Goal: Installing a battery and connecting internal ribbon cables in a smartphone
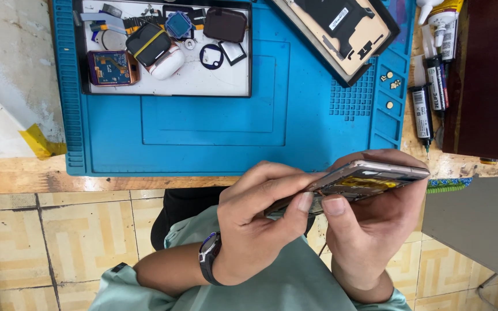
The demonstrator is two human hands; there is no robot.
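Both my hands hold an opened phone edge-on, in the air just in front of the wooden table edge. Its metallic frame faces up, and yellow and dark inner parts show along the side. My right hand cradles the phone from below and behind, thumb pressed against its lower edge. My left hand, with a dark watch on its wrist, pinches the phone's left end between thumb and fingers. Whether a tool is between the fingers cannot be seen.
A blue work mat covers the table. On it sit a black-rimmed white tray of small electronic parts and a detached phone panel. Glue tubes and a dark wooden box stand at right. Tiled floor lies below.
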